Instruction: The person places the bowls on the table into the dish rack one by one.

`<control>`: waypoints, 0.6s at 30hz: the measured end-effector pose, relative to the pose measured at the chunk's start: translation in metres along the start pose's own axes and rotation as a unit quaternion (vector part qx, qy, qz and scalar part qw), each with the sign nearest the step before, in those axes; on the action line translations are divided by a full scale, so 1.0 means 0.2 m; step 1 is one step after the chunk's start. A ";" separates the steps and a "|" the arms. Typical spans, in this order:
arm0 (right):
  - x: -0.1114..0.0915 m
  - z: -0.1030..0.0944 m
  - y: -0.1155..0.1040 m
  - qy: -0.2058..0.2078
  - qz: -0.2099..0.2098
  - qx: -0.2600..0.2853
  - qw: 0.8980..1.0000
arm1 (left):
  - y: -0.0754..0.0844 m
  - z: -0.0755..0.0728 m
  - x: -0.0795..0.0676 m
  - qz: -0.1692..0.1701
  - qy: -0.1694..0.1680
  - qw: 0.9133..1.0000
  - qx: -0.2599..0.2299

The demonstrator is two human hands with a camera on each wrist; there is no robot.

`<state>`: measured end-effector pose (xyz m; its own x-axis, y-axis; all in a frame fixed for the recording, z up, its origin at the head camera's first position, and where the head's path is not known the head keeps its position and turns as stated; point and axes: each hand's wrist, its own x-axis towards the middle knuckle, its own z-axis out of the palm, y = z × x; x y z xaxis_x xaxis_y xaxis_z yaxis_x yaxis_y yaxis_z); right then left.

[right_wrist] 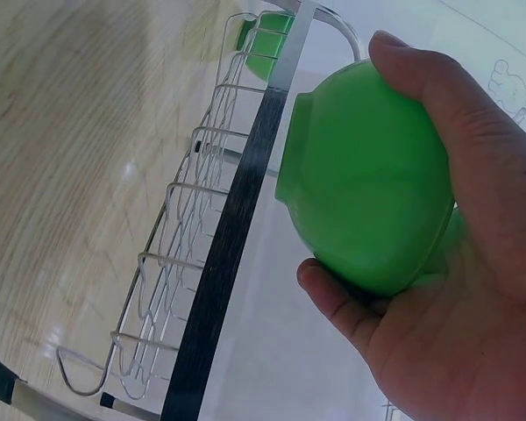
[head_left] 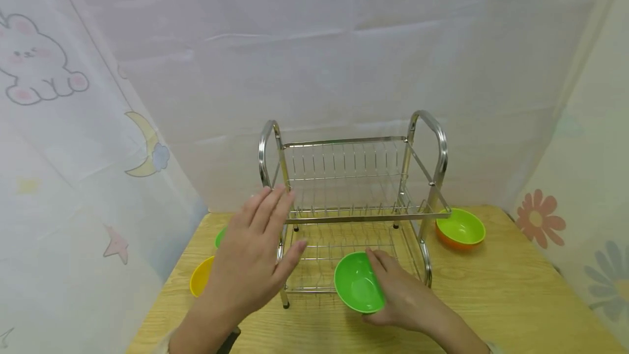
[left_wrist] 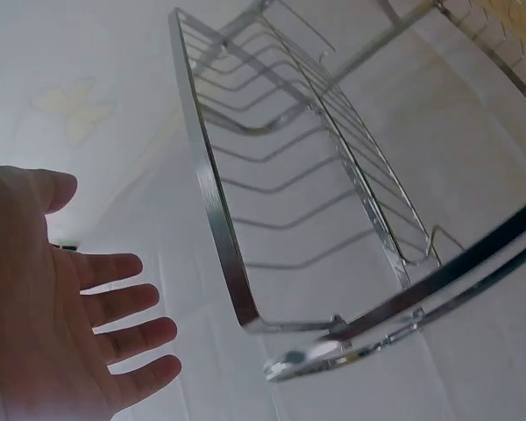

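Note:
My right hand [head_left: 400,291] grips a green bowl [head_left: 357,283] by its right side, in front of the lower tier of a metal two-tier dish rack [head_left: 366,218]. In the right wrist view, the thumb and fingers span the bowl's [right_wrist: 368,175] outside, and its foot faces the rack. My left hand [head_left: 250,255] is raised at the rack's left front with its fingers extended. Nothing is in its palm in the left wrist view, where the rack's wire tier [left_wrist: 289,193] stands beside the fingertips, apart from them.
Left of the rack, partly hidden behind my left hand, are a yellow bowl [head_left: 200,277] and another green bowl [head_left: 219,238]. At the right rear, a lime-green bowl [head_left: 461,224] sits over an orange one [head_left: 457,244]. Patterned cloth hangs around the wooden table [head_left: 472,299].

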<state>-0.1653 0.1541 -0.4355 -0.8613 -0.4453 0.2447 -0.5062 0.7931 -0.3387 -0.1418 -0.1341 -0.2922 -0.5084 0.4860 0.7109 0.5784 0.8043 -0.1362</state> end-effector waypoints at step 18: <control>0.00 0.00 -0.02 0.018 -0.025 0.000 1.000 | 0.24 0.20 -0.13 0.062 -0.085 0.994 -0.005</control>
<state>-0.1636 0.1497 -0.4337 -0.8329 -0.4687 0.2944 -0.5485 0.7699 -0.3261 -0.1269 -0.0943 -0.3448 -0.5335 0.6324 0.5616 0.6494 0.7317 -0.2071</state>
